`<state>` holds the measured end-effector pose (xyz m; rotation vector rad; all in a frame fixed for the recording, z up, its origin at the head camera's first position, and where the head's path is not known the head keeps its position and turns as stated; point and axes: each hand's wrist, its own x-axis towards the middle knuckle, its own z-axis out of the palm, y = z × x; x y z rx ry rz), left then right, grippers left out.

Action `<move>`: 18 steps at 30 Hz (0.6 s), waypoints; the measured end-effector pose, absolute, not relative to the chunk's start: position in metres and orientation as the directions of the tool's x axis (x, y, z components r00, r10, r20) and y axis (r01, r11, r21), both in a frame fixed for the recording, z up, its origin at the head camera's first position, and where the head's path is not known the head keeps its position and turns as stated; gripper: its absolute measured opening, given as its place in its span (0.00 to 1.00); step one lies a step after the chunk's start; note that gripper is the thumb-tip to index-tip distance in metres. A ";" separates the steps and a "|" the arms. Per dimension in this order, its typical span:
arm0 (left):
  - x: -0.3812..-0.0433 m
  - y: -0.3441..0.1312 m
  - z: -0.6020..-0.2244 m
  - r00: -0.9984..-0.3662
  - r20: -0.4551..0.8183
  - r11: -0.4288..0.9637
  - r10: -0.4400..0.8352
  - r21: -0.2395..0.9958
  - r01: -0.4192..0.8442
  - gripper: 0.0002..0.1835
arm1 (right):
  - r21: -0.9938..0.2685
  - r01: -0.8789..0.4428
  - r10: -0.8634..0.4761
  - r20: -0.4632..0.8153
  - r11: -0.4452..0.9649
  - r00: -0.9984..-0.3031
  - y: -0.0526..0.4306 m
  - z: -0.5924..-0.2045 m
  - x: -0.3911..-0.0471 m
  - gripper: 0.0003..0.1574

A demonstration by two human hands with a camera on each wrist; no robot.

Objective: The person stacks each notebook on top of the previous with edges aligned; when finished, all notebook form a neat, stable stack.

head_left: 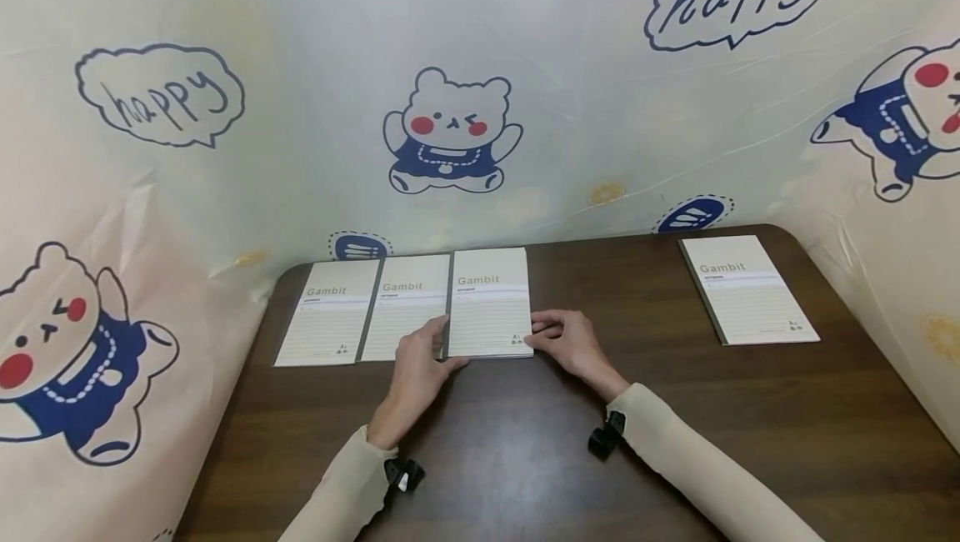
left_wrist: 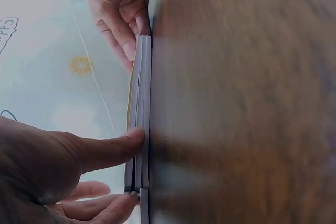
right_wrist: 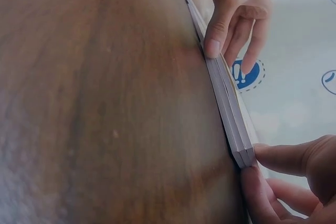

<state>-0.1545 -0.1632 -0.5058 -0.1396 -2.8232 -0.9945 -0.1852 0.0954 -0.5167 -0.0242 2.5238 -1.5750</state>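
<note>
A stack of white Gambit notebooks (head_left: 489,300) lies on the dark wooden table, its layered page edges showing in both wrist views. My left hand (head_left: 418,368) holds its near left corner, with the thumb (left_wrist: 113,149) on the front edge and the fingers at the left side. At the near right corner, my right hand (head_left: 572,346) grips the stack, its thumb (right_wrist: 286,158) at the upper edge and its fingers along the right side. A second notebook (head_left: 408,296) adjoins the stack on the left, partly behind my left hand. Farther left is another notebook (head_left: 330,317).
Apart from the row, a notebook (head_left: 753,288) lies at the table's right. The brown table (head_left: 630,292) meets a pale curtain (head_left: 300,150) printed with cartoon bears at its back edge. Black wrist devices (head_left: 606,435) sit on both sleeves.
</note>
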 end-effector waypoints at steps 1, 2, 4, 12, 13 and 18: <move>-0.154 -0.163 -0.506 -0.986 0.165 0.777 0.040 0.615 0.135 0.40 | -0.889 0.073 -0.098 -0.131 0.451 -0.987 0.095 -0.516 -0.185 0.25; -0.154 -0.163 -0.506 -0.986 0.164 0.779 0.042 0.613 0.135 0.40 | -0.887 0.072 -0.094 -0.128 0.457 -0.987 0.095 -0.516 -0.184 0.24; -0.154 -0.163 -0.505 -0.986 0.160 0.781 0.041 0.611 0.132 0.39 | -0.881 0.066 -0.088 -0.121 0.469 -0.989 0.095 -0.515 -0.183 0.24; -0.153 -0.161 -0.505 -0.984 0.166 0.807 0.067 0.570 0.151 0.38 | -0.875 0.038 -0.112 -0.104 0.483 -0.988 0.099 -0.514 -0.180 0.22; -0.153 -0.161 -0.504 -0.983 0.167 0.812 0.075 0.562 0.157 0.38 | -0.875 0.031 -0.124 -0.103 0.484 -0.987 0.100 -0.514 -0.179 0.22; -0.153 -0.162 -0.499 -0.982 0.150 0.825 0.111 0.537 0.175 0.38 | -0.876 0.004 -0.189 -0.109 0.483 -0.976 0.111 -0.510 -0.174 0.21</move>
